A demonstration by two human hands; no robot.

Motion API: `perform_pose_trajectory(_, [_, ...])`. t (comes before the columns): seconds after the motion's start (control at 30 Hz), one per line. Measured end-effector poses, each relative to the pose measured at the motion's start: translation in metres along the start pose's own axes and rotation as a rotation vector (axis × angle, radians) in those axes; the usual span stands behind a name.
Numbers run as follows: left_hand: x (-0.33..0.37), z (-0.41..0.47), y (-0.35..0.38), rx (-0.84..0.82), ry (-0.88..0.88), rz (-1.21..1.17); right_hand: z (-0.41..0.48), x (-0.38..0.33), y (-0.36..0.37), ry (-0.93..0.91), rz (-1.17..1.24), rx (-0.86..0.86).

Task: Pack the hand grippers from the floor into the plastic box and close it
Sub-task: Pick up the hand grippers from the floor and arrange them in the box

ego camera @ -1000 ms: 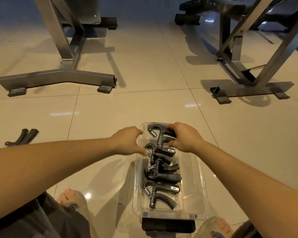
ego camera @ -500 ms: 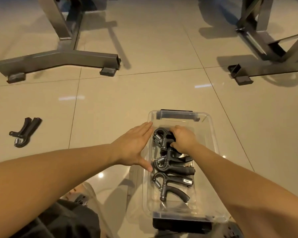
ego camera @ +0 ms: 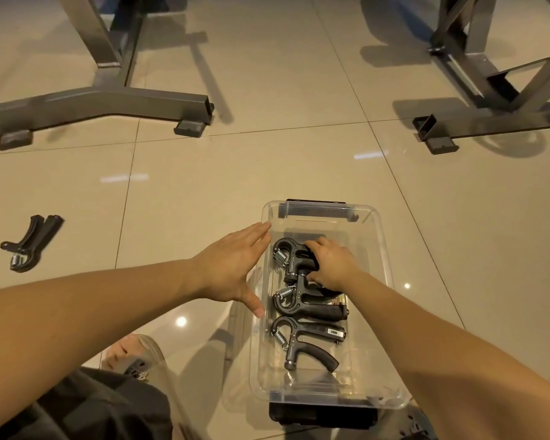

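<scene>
Grey steel bench frames (ego camera: 108, 103) stand beyond; a loose black sprung hand gripper (ego camera: 29, 242) lies on the beige floor tiles (ego camera: 204, 185), well left. Inside the clear plastic box (ego camera: 378, 236), the right grip (ego camera: 334, 265) curls round the farthest packed gripper (ego camera: 291, 252); the left grip (ego camera: 232, 268), fingers straight, touches the box's left wall

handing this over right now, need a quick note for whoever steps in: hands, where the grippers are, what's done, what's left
Left hand: open, straight fingers against the left wall of the plastic box.
Right hand: inside the box, gripping the far hand gripper.
Done: two more lie in the box, the middle hand gripper and the near hand gripper.
Left: the loose hand gripper on the floor tiles to the left goes in, then close the box; no lid is on it.
</scene>
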State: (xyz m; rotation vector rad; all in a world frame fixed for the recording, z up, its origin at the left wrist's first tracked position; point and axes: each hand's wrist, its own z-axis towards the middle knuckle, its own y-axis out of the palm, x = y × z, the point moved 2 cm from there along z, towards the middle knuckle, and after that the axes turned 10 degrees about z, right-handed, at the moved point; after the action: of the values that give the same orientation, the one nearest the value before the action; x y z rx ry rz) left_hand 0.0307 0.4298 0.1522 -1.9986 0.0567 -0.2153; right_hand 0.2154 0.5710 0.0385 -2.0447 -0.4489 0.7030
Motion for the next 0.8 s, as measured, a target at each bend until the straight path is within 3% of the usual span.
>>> perform_pose_trajectory(0.57, [0.001,0.002,0.002,-0.033,-0.013,-0.001,-0.008,-0.007,0.000,0.018,-0.002,0.062])
perform_pose_trajectory(0.8, [0.005,-0.006,-0.004,0.015,-0.047,0.096,-0.040,-0.038,-0.039,-0.005,0.033,0.198])
